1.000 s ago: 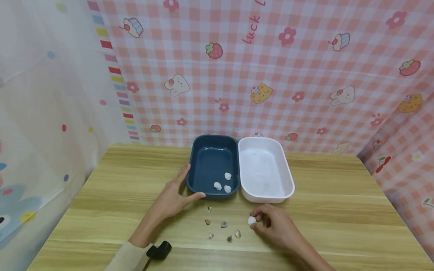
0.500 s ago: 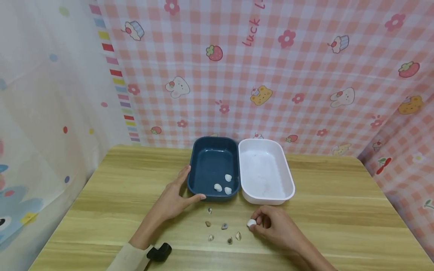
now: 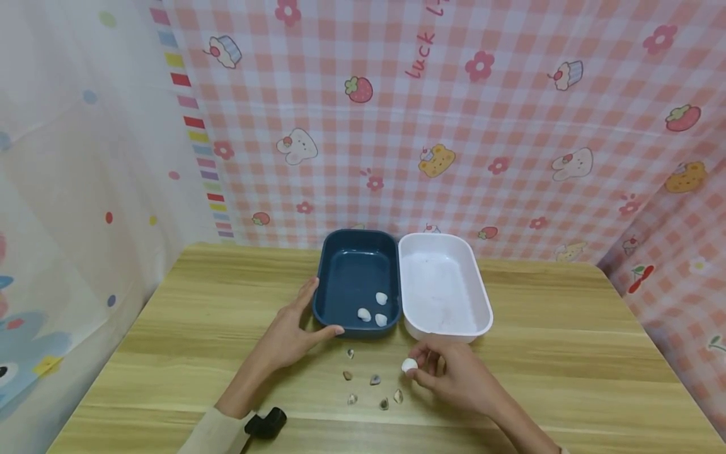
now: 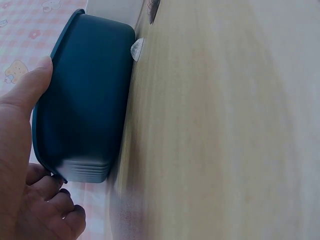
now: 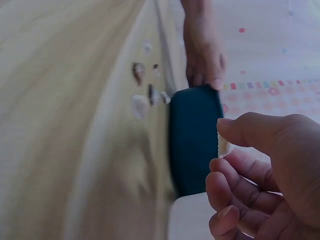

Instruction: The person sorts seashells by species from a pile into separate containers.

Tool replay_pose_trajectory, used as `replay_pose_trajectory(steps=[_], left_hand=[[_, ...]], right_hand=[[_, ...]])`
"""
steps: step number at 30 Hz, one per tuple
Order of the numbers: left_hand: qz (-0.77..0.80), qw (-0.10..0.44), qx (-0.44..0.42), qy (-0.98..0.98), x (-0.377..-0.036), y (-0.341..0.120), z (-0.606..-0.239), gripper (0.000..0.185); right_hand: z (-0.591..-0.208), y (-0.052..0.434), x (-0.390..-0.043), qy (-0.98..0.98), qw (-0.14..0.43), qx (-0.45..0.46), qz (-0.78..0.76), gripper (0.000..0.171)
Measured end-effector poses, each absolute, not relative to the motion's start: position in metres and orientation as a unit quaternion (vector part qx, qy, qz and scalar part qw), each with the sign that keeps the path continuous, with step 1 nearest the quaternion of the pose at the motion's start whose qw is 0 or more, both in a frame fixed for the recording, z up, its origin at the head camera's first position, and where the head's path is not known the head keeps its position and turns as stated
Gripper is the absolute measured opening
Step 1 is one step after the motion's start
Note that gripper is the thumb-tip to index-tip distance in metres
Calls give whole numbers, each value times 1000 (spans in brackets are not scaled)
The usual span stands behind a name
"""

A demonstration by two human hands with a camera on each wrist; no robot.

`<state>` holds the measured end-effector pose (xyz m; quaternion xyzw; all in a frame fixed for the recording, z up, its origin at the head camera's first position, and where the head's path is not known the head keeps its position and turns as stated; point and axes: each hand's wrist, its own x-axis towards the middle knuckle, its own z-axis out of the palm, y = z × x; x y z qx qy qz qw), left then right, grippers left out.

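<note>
My right hand pinches a white seashell between thumb and fingers, just above the table in front of the white tub. In the right wrist view the seashell shows its ridged edge. My left hand grips the near left corner of a dark blue tub, thumb on the front rim, fingers at the left side. Three white seashells lie inside that tub, towards its near right corner. Several smaller mottled seashells are scattered on the table between my hands.
A white tub stands against the right side of the dark blue one. Both sit on a wood-grain table near a pink checked cloth hanging behind. A black strap piece is at my left wrist.
My right hand has lifted slightly and moved a little left with the white seashell in its pinch. The left hand keeps its place on the dark blue tub.
</note>
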<state>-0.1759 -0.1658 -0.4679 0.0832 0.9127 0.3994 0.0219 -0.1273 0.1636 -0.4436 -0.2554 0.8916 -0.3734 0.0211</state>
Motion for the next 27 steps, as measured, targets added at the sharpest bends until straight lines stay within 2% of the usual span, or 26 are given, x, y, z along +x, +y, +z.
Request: replay_pose_trajectory(steps=[10,19,27], left_hand=[[402,23,84,911,-175,-166,-466,114],[399,24,86,912,-176,-165,-468,113],[399,24,84,913,-176,-166,-467,113]], right_hand=[[-423,159,-142,880,-59,-272,-385,19],[-418,154,-167,894,-79,-252,-361,19],[-417,146,-186,899,-59,-235,-364,19]])
